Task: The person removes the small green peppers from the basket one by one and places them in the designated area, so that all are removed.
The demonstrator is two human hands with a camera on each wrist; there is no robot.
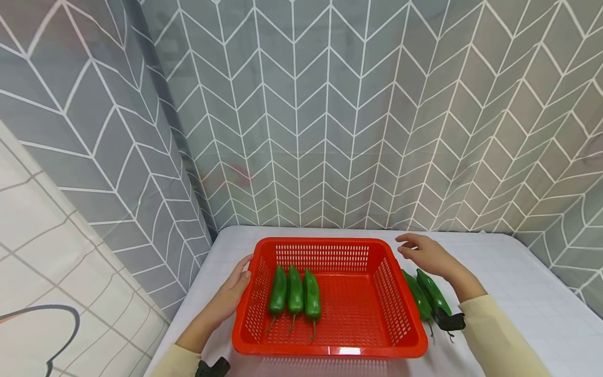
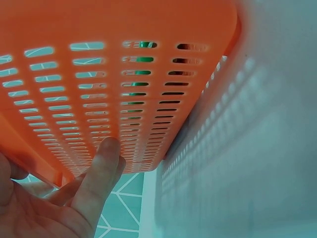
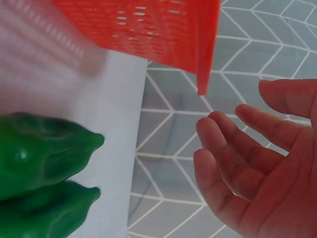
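Note:
A red plastic basket [image 1: 346,303] with slotted walls stands on the table. Inside it, on the left, three green peppers [image 1: 295,296] lie side by side, stems towards me. My left hand [image 1: 234,287] holds the basket's left rim; in the left wrist view its fingers [image 2: 101,171] rest against the outer wall, the thumb by the rim. Off the basket's far right corner hovers my right hand [image 1: 430,255], fingers loosely bent, nothing in it. Two more green peppers [image 1: 431,290] lie on the table below it, right of the basket, partly hidden by its rim and my wrist strap.
A white cloth covers the table [image 1: 509,293], which extends to the right of the basket. Grey curtain fabric [image 1: 330,115] with white zigzag lines hangs behind the table and along the left. Pale tiled surface [image 1: 61,251] shows at the lower left.

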